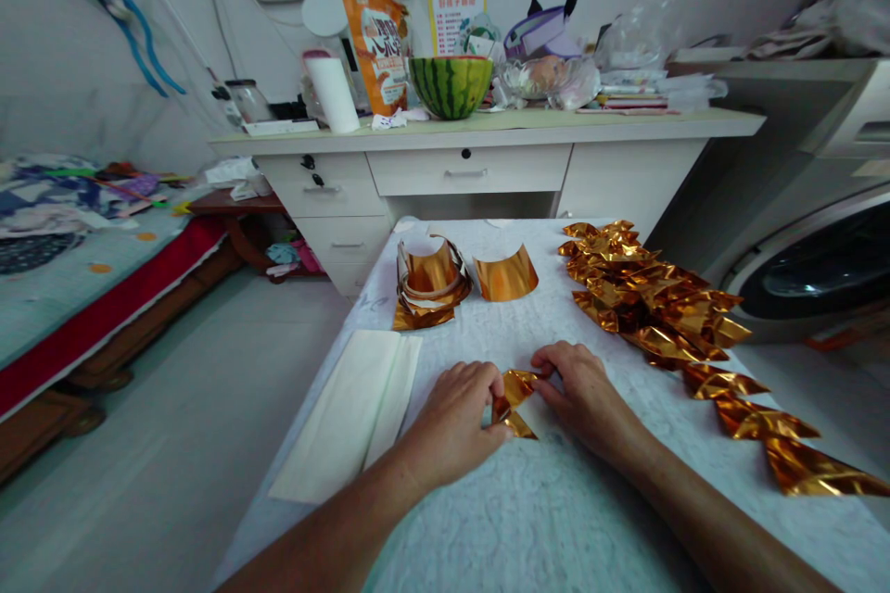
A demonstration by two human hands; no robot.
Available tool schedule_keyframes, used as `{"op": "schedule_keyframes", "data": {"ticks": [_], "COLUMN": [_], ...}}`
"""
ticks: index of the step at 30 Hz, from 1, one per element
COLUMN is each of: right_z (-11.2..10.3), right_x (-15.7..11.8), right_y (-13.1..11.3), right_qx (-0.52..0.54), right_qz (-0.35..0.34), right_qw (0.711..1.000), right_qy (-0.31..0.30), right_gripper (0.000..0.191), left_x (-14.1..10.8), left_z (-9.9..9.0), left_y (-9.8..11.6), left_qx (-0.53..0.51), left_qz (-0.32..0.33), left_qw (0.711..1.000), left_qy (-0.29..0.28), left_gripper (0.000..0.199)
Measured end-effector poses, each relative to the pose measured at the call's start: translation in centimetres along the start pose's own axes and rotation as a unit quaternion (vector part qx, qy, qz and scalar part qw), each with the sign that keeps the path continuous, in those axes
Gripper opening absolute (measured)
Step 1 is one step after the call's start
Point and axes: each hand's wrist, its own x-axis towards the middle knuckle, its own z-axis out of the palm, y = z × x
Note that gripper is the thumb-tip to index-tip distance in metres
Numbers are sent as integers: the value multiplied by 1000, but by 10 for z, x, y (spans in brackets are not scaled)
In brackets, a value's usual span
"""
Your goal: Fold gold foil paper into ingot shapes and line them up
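From far off, I see the left hand [463, 412] and right hand [584, 397], each grip pinched on a shiny, folded gold foil strip [515, 385] with a pointy tip, over the pale counter [501, 519].

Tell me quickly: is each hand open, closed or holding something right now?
Left hand: closed, fingers holding the folded foil.
Right hand: closed, pinching the same foil at its right edge.

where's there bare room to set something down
Bare tablecloth shows between left forearm and right forearm, and between right forearm and the folded foil pieces crowding the right. Coiled foil strips and white paper crowd the left.
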Motion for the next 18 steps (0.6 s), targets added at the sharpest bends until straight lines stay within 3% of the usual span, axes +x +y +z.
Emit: {"op": "schedule_keyframes", "data": {"ticks": [4,8,13,18], "right_z": [0,-3,-13,-13], "right_x": [-1,-5,-8,-7], "right_y": [-2,-2,-2,5], "right_qx": [-16,16,156,330], "right_qz": [3,-15,6,51], "right_qw": [1000,1000,988,943], "right_qy": [-10,10,-24,-17], "right_gripper": [9,8,7,14], "left_x": [-1,-1,-1,1], "left_z": [2,3,-2,-4], "left_y": [-3,-4,-1,2], "left_qx": [-19,-25,-103,-274], "left_qz": [-13,-7,-29,-8], "left_qw": [1000,1000,994,961], "left_qy": [20,17,11,-15], "left_gripper": [37,35,35,37]}}
